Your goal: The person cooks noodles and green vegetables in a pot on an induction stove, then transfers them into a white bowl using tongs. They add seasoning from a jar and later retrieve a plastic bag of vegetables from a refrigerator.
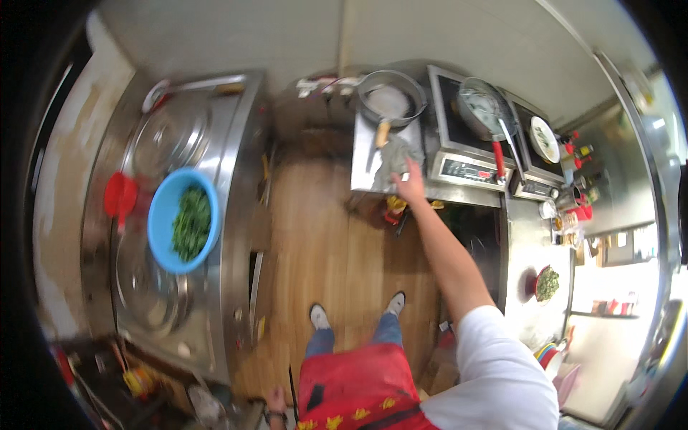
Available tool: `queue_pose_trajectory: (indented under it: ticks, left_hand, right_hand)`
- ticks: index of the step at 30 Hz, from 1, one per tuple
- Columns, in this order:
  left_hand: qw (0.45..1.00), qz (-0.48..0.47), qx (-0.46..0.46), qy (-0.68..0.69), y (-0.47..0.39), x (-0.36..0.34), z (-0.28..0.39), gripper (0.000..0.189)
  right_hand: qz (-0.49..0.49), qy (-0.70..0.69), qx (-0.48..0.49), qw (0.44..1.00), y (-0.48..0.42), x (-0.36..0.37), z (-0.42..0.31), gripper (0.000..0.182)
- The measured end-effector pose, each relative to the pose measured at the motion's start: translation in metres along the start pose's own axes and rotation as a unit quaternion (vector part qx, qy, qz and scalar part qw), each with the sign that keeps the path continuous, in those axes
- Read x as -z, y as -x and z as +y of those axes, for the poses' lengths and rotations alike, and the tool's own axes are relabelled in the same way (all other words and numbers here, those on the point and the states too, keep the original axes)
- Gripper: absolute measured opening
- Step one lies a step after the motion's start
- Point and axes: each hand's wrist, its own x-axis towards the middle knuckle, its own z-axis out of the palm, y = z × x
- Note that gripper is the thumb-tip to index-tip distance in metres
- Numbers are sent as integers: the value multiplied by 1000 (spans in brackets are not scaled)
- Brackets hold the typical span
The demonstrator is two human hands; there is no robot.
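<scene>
My right hand (409,183) reaches out to a grey-green cloth (396,157) lying on the steel counter; whether the fingers grip it is hard to tell. Just beyond the cloth rests a pan with a wooden handle (382,134). My left hand (276,400) hangs low beside the red apron (357,376), blurred, its fingers unclear. To the right, a pan with a red handle (499,158) and a metal utensil (510,142) sits on an induction cooker (470,171). A white bowl of food (544,140) stands on a second cooker.
A blue basin (155,236) of leafy greens sits over the steel sink unit (228,188) at left, near a red plastic ladle (119,194). Bottles (583,153) and a red bowl of chopped greens (547,285) stand at right. Wooden floor (322,231) lies between the counters.
</scene>
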Motion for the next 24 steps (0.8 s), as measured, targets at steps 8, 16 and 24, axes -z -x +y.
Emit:
queue_pose_trajectory:
  ticks: [8, 16, 24]
  left_hand:
    - [982, -53, 15, -180, -42, -19, 43, 28]
    - [904, -190, -199, -327, -128, -76, 124, 28]
    - [922, -303, -39, -240, -55, -288, 316, 22]
  right_hand:
    - [-171, -184, -153, 956, 133, -29, -36, 27]
    - [-38, -444, -521, 728, 417, 307, 45, 13]
    - [205, 37, -502, 839, 414, 466, 313, 25]
